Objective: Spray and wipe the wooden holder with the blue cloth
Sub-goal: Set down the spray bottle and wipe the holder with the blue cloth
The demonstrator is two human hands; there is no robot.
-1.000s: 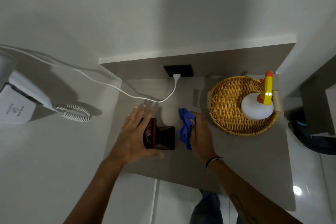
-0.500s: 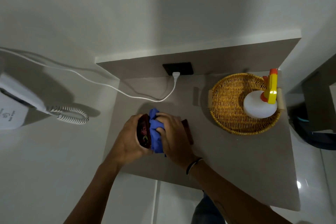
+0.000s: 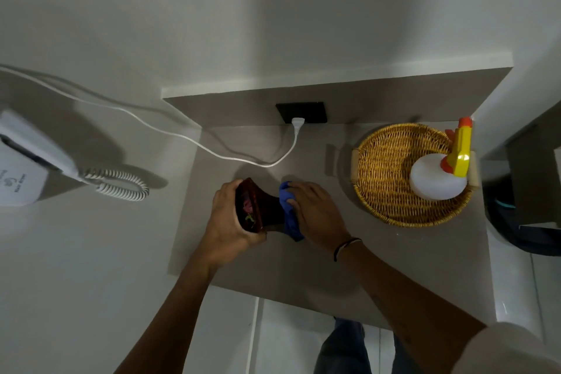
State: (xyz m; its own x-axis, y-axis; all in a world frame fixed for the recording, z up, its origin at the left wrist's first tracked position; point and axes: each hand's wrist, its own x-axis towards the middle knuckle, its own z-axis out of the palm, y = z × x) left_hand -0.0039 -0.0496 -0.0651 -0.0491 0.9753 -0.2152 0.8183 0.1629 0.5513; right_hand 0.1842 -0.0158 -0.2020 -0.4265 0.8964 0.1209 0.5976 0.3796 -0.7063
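Wiping is under way. The left hand (image 3: 230, 222) has its fingers curled around the holder (image 3: 258, 209), tilting it near the surface's (image 3: 394, 267) left edge. The right hand (image 3: 315, 215), fingers bunched on the cloth (image 3: 290, 212), presses it against the holder's right side. The sprayer (image 3: 440, 173) stands in the basket (image 3: 382, 179) by the right edge, so spraying looks finished; more wiping probably remains.

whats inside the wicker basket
Only a white spray bottle with a yellow-orange trigger stands in the round wicker basket. The weave beneath its base is covered.
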